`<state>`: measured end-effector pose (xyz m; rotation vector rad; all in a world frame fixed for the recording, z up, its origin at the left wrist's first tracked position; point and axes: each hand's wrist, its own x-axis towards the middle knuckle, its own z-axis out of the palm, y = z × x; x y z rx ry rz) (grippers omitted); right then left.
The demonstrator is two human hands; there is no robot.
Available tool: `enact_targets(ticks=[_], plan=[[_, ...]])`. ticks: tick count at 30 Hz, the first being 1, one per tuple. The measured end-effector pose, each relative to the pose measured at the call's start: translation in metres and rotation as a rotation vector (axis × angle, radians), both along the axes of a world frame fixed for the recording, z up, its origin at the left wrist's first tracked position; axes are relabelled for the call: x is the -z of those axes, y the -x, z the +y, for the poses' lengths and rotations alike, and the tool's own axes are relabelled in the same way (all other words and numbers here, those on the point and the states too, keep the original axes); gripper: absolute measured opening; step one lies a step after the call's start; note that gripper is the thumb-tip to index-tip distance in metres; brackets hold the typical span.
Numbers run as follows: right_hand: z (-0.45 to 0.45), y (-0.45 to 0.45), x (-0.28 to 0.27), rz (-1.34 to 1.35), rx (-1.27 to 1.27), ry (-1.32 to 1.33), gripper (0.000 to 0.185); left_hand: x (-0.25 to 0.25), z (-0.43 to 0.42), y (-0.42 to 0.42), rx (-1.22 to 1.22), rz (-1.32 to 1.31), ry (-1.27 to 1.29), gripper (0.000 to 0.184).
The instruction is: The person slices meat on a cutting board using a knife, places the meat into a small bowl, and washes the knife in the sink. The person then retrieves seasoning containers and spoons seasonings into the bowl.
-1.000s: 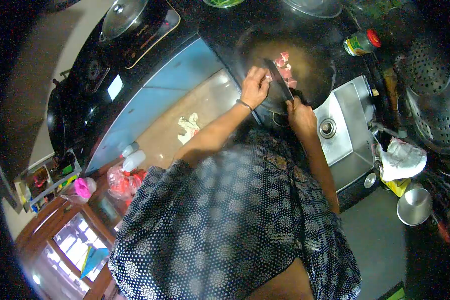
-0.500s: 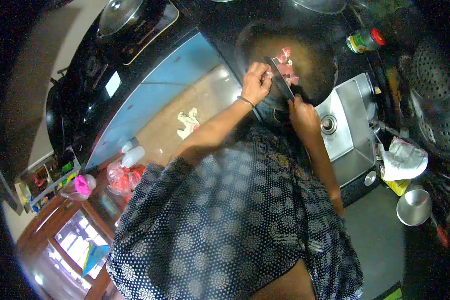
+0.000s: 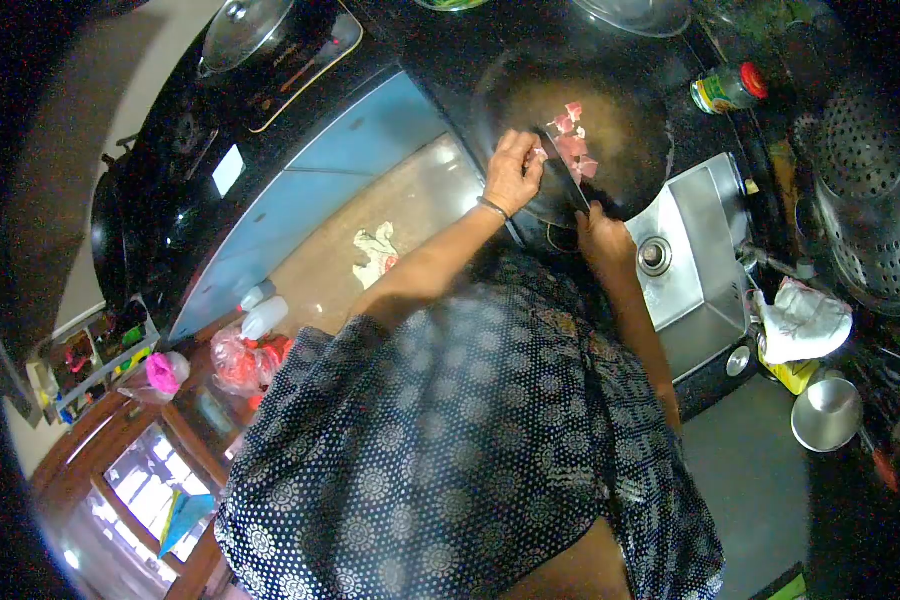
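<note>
Still, right hand (image 3: 606, 238) clamped round knife (image 3: 568, 174), left hand (image 3: 513, 175) pinching pink meat (image 3: 541, 153), knife only slightly shifted from earlier

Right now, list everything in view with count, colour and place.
Round chopping board: one, brown, top centre
Meat pieces: several, pink, on it
Knife: one, dark, in right hand
Sink: one, silver, right of board
Jar: one, red-lidded, beyond sink
Perforated metalware: count unclear, silver, far right
Cloth: one, white, beside sink
Metal cup: one, silver, near cloth
Domed glass lid: one, clear, top left
Crumpled item: one, whitish, on floor
Plastic bag: count unclear, red, lower left
Garment: one, navy-white, bottom centre
Left hand: one, bare, beside the knife
Right hand: one, bare, gripping knife handle
</note>
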<state>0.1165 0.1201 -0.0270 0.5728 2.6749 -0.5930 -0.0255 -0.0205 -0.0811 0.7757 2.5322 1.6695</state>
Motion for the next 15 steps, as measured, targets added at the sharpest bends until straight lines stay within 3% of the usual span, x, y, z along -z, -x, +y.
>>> enact_targets(ticks=[8, 15], plan=[[-0.010, 0.000, -0.036, 0.049, 0.052, -0.067, 0.036, 0.004, 0.001, 0.001, 0.005, 0.039, -0.009, 0.014], [-0.002, 0.002, -0.013, 0.072, -0.014, -0.012, 0.034, -0.002, 0.000, -0.001, -0.006, 0.039, -0.008, 0.013]])
